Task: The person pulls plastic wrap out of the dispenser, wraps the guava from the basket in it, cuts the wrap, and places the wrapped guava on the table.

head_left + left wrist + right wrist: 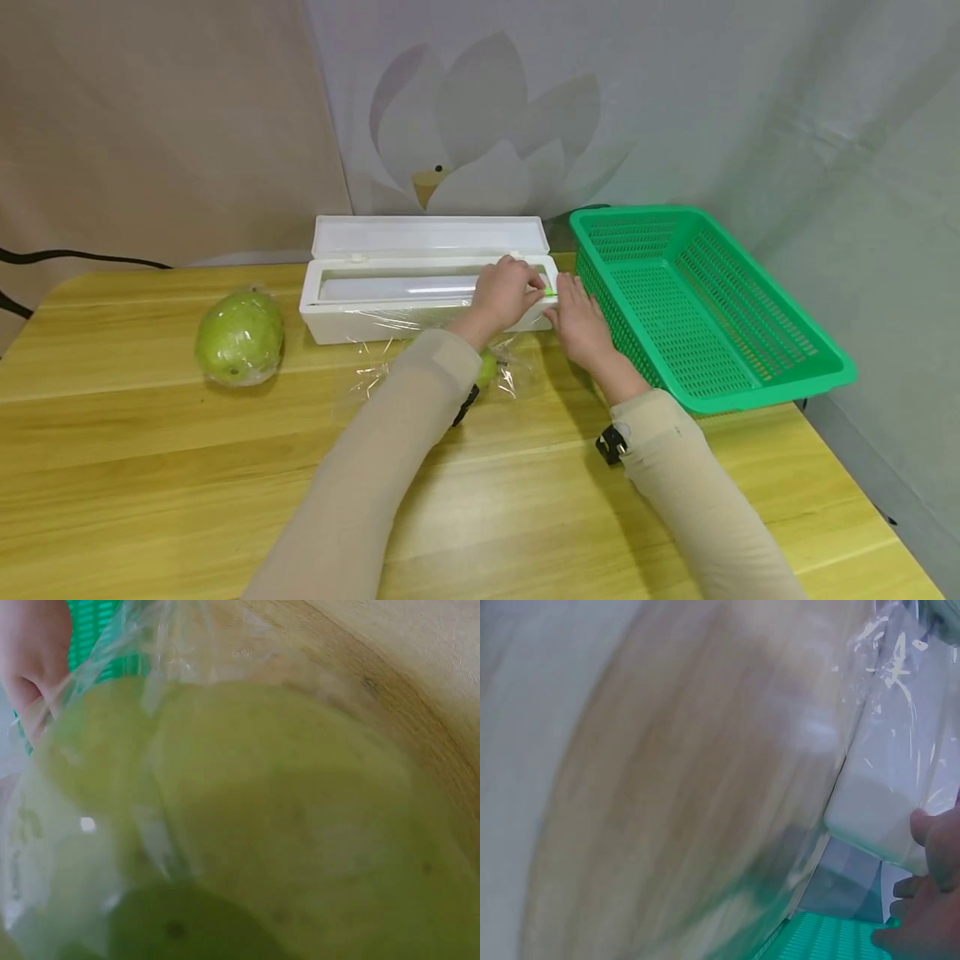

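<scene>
A white cling film box [427, 325] stands at the back of the table with its lid raised and a film roll [401, 287] inside. My left hand [504, 293] pinches a small bright green slider [550, 292] at the right end of its front edge. My right hand [581, 327] holds the box's right corner, thumb on the front and fingers along the end. Clear film [367, 367] hangs from the box over a green fruit [487, 369], mostly hidden behind my left sleeve. That fruit [300, 810] fills the left wrist view.
Another green fruit [240, 337], wrapped in film, sits on the table [135, 483] at the left. A green perforated basket [787, 396] stands to the right, close beside my right hand. A curtain [675, 100] hangs behind the table. A black cable [90, 256] runs at the far left.
</scene>
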`<state>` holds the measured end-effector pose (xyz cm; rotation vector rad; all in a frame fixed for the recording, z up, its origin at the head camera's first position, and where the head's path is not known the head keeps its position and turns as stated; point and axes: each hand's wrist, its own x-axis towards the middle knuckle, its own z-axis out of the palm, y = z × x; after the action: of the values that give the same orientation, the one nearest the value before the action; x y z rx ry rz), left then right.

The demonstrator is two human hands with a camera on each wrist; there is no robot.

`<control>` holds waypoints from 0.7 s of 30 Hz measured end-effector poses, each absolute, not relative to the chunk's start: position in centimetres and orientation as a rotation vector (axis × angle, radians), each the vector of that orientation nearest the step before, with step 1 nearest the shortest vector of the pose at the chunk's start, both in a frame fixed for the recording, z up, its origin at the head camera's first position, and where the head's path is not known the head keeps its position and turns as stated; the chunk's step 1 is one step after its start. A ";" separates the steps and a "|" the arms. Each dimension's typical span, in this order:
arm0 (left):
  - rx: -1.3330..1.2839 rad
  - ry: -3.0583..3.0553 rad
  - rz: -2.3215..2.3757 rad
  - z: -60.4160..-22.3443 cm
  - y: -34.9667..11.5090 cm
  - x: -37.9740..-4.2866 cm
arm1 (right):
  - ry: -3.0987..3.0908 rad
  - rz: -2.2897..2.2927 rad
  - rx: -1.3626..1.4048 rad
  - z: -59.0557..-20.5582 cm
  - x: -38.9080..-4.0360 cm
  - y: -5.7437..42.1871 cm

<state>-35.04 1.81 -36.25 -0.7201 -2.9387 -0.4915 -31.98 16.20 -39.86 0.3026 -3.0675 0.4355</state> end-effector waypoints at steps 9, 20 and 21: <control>-0.720 -2.953 -0.426 -36.4 1.3 -34.9 | -3.104 0.370 0.306 -40.0 -32.1 16.1; -0.680 -2.944 -0.476 -36.4 0.1 -35.0 | -3.124 0.366 0.289 -39.8 -32.4 16.6; -0.678 -2.945 -0.476 -36.4 0.0 -35.0 | -3.126 0.370 0.287 -39.8 -32.4 16.6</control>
<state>-34.97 0.04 -36.36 -0.6778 -2.9447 -0.4760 -32.43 16.61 -39.79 0.2872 -3.1262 0.3702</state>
